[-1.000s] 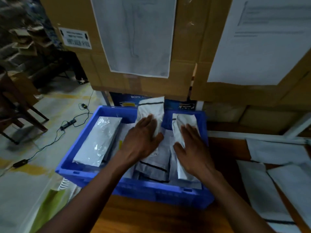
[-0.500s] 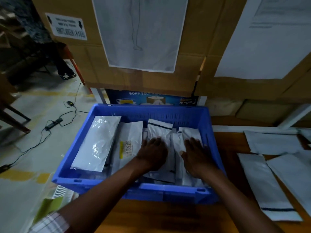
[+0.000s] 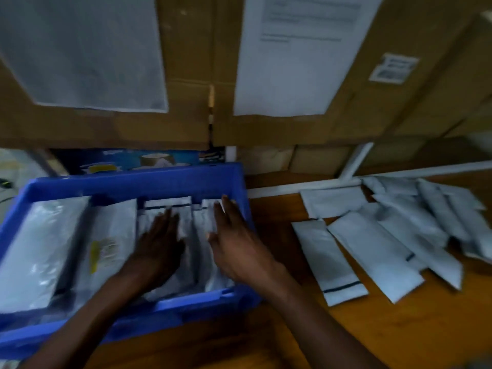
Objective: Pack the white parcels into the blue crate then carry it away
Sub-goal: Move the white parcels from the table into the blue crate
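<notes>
Blue crate (image 3: 127,179) sits at the worktop's (image 3: 399,328) left edge, and the two parcels stood up a second ago now lie flat in its right half. The left hand (image 3: 157,251) is still spread palm-down on the middle parcel (image 3: 166,206), open and clutching nothing. The right hand (image 3: 234,243) has lifted off the parcel by the crate's right wall (image 3: 210,209) and hangs over it, fingers loose, empty. The view has swung right too, bringing a loose heap of white parcels (image 3: 372,251) into sight along the worktop's right side, well apart from the crate. That suggests packing is only partway through: the right hand looks bound for that heap, and carrying waits.
</notes>
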